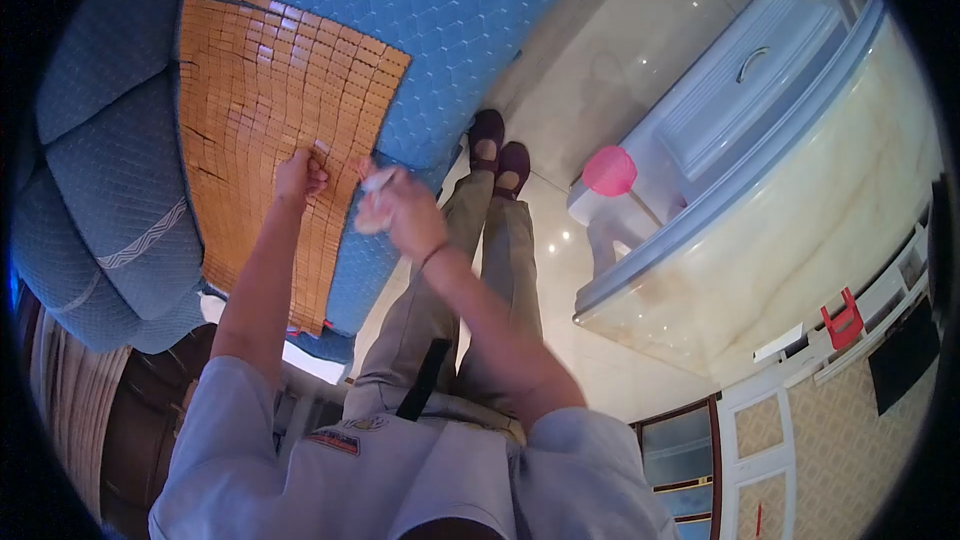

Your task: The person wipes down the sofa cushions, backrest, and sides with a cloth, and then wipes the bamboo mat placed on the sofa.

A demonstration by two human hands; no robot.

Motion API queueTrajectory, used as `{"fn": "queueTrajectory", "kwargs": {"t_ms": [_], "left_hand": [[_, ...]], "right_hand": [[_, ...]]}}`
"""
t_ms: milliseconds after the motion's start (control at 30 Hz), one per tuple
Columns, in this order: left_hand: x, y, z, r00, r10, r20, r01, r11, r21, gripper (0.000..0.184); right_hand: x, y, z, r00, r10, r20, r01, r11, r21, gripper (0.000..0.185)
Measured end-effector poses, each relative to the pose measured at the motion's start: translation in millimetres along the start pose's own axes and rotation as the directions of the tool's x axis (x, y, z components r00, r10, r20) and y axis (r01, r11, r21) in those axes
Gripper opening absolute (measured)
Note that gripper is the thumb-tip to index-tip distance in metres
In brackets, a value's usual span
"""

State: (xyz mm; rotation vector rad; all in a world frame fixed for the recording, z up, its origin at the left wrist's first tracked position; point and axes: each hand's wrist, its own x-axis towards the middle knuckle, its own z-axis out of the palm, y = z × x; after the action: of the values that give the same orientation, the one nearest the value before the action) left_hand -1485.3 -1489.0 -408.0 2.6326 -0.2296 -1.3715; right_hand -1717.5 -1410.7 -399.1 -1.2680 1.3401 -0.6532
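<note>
One long blue quilted sofa (450, 0), the largest thing, fills the upper left of the frame. Next in size, a glossy cream marbled tabletop (800, 230) with a pale blue-grey edge curves across the right side. A rectangular orange-brown mat of small tiles (250, 80) lies on the sofa, left of the frame's centre, its surface gently rippled. A round bright-pink paddle-shaped thing on a thin stick (610, 172) shows right of centre, beside the tabletop's edge. The left hand (301, 178) is over the mat's lower middle, its grip curled inward; whether it pinches anything, I cannot tell. The right hand (400, 215), smeared by blur, is near the mat's right edge; I cannot tell whether its grip is clenched or released. Smallest is a thin dark band (434, 254) around the right wrist.
</note>
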Motion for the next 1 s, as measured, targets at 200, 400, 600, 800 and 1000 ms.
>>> {"fn": "queueTrajectory", "kwargs": {"t_ms": [200, 400, 600, 800, 1000], "left_hand": [[-28.2, 45.4, 26.8, 0.898, 0.440, -0.017, -0.434, 0.891, 0.134, 0.028], [-54.2, 156.3, 104.0, 0.492, 0.843, -0.216, -0.849, 0.519, 0.093, 0.030], [15.3, 236.9, 160.2, -0.076, 0.997, 0.033, -0.755, -0.079, 0.650, 0.039], [-10.4, 233.4, 167.6, 0.179, 0.982, 0.062, -0.628, 0.065, 0.776, 0.047], [-9.1, 234.2, 170.4, 0.198, 0.977, 0.076, -0.578, 0.054, 0.814, 0.045]], "right_hand": [[130.5, 2.1, -146.6, 0.927, 0.142, -0.347, -0.165, 0.986, -0.038, 0.014], [206.2, -27.9, -246.0, 0.404, -0.113, -0.907, 0.152, 0.987, -0.056, 0.012], [245.8, -45.2, -215.9, 0.646, -0.730, -0.226, 0.295, 0.511, -0.808, 0.010], [130.6, -10.9, -160.3, 0.912, -0.406, -0.068, 0.292, 0.755, -0.586, 0.010], [142.3, 0.8, -207.2, 0.902, -0.127, -0.413, 0.072, 0.987, -0.146, 0.013]]}}
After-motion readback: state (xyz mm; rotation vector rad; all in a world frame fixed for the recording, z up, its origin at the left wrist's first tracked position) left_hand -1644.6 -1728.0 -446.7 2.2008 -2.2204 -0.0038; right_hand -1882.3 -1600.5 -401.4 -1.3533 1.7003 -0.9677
